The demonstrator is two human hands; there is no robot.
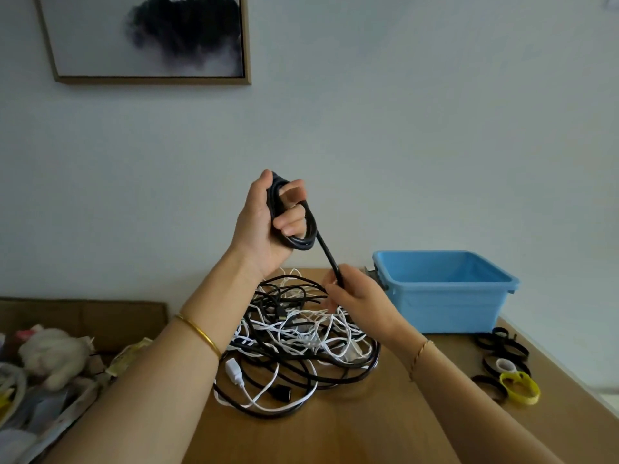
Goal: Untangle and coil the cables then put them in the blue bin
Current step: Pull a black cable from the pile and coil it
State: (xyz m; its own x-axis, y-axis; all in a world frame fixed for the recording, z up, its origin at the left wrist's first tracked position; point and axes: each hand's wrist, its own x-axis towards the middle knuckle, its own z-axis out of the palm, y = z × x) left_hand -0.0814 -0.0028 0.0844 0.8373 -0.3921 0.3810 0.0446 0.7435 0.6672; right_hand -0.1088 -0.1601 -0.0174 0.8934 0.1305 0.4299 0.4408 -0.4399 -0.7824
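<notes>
Above the worktop [335, 440], the left hand [264, 226] is rising palm-in, its grip closing around a black cable coil [298, 226]. At its five o'clock, the right hand [355, 293] is pinching the coil's trailing strand, held over the tangled cables [294, 343]. At three o'clock the blue bin [445, 289] is sitting.

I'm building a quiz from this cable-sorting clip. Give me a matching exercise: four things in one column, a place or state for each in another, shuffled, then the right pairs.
Things:
1. black coil
2. blue bin
3. tangled cables
4. yellow strap loop

Places or states:
A. heaped on the table, mid-view
B. held up in the left hand
C. standing empty at the table's back right
D. lying among black loops at the table's right edge

Pairs: 1-B, 2-C, 3-A, 4-D
</notes>
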